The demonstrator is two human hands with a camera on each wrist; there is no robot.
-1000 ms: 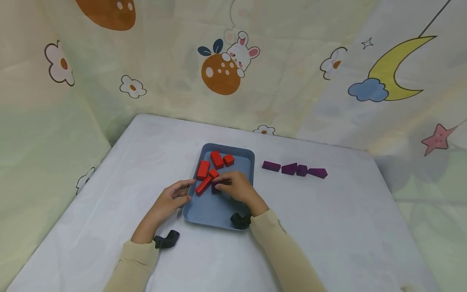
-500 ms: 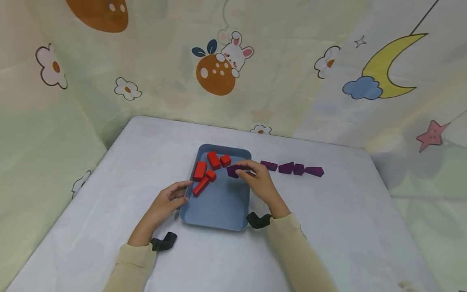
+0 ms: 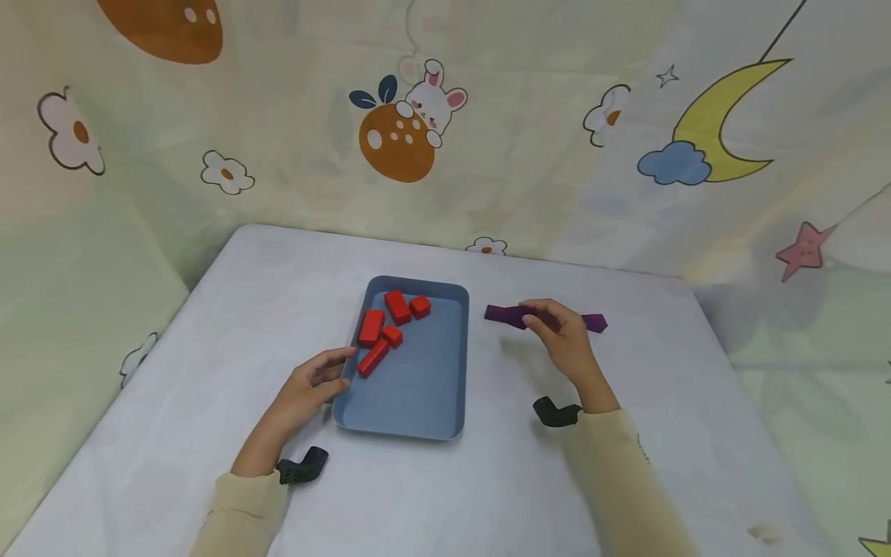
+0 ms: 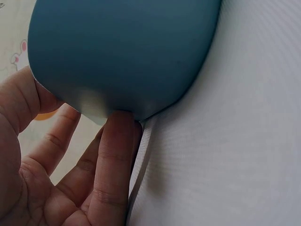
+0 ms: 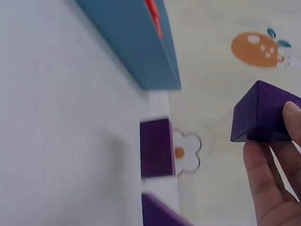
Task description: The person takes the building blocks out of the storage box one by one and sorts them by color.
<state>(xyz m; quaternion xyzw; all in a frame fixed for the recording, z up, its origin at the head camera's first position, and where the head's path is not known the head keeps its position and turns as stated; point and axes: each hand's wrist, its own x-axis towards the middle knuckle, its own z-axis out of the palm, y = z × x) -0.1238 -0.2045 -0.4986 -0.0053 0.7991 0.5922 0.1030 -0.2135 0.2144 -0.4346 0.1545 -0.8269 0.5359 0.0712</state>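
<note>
My left hand (image 3: pixel 302 393) rests against the left side of the blue-grey tray (image 3: pixel 411 414). In the left wrist view, its fingertips touch the tray's outer wall (image 4: pixel 122 56). Right of the tray, my right hand (image 3: pixel 572 348) pinches a purple block (image 5: pixel 263 113) between thumb and fingers, raised above the table. Behind that hand lies a row of purple blocks, partly hidden in the head view; a block at its right end (image 3: pixel 595 322) shows past the fingers. The right wrist view shows a row block (image 5: pixel 156 148) near the tray's corner.
Several red blocks (image 3: pixel 371 328) lie in the upper left part of the tray. A white cloth covers the table (image 3: pixel 501 495). Patterned fabric (image 3: pixel 299 116) hangs behind and at the sides. Dark devices sit on both wrists.
My right hand has lifted the purple block out of the tray and carried it right, over to the purple row. The left hand stays at the tray's left side. The head view has shifted slightly.
</note>
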